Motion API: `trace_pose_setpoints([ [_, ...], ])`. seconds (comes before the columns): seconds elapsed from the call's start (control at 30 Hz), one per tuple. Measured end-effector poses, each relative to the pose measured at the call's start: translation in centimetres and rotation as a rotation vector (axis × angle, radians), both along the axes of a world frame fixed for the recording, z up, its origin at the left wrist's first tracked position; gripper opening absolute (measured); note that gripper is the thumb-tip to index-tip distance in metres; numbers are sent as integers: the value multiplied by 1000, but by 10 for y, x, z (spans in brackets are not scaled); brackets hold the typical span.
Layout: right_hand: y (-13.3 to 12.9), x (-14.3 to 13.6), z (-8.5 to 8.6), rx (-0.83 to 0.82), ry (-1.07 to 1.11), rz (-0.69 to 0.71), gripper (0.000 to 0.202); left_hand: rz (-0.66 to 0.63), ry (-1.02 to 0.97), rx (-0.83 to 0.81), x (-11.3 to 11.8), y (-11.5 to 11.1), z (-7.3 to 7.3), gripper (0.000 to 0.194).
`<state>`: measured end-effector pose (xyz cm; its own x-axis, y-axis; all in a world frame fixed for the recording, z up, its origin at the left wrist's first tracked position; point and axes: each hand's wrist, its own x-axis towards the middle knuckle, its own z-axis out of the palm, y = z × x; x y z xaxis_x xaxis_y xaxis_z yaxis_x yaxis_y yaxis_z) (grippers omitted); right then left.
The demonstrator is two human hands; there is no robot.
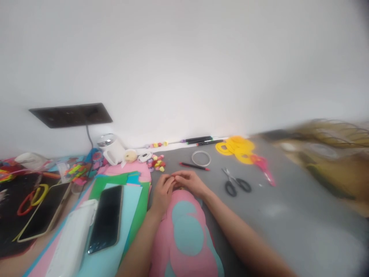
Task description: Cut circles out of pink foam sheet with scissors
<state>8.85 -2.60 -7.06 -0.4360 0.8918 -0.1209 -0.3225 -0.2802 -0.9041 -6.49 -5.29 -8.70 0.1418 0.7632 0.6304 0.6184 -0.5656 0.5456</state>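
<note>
My left hand [164, 193] and my right hand [190, 182] meet in front of me, fingertips pressed together. Both are closed in a pinch; what lies between the fingers is too small and hidden to name. Just below them lies a pink piece with rounded light blue patches [188, 234], its far end partly covered by my hands. Beyond the fingers are a black pen with red ends [194, 166] and a thin silvery ring [201, 158]. Scissors with black handles [234, 182] rest to the right of my right hand.
Left of my arms, a black phone [106, 219] and a long white case [70, 240] lie on coloured paper sheets [134, 223]. Small colourful beads [157, 163] and a white mug-like object [112, 150] stand behind. Yellow cut-outs [236, 146] and pink scissors [263, 167] are at the right.
</note>
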Motion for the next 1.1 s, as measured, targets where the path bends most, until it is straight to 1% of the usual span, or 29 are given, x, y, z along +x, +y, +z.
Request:
trace_pose_setpoints([
  [0.1, 1, 0, -3, 9, 2, -6, 30, 5, -3, 17, 2, -1, 0, 13],
  [0.2, 2, 0, -4, 16, 26, -15, 31, 38, -41, 39, 3, -2, 2, 12],
  [0.3, 2, 1, -1, 22, 58, -6, 34, 58, -84, 24, 4, -3, 5, 18],
  [0.37, 1, 1, 1, 22, 75, 11, 35, 68, -116, -8, 4, -4, 8, 21],
  [0.43, 1, 1, 3, 19, 85, 16, 35, 73, -151, -48, 4, -4, 10, 21],
  [0.57, 2, 1, 0, 11, 79, -18, 33, 52, -225, -151, 3, -3, 13, 17],
  [0.7, 3, 1, -3, 21, 58, -66, 30, 12, -315, -291, 3, -1, 13, 22],
  [0.8, 2, 1, -2, 44, 38, -72, 26, 0, -400, -368, 2, 0, 13, 23],
  [0.93, 2, 0, -2, 61, 20, -71, 28, -22, -480, -416, 0, 2, 15, 21],
  [1.1, 4, -1, -4, 84, -1, -87, 30, -51, -526, -435, 0, 3, 15, 21],
])
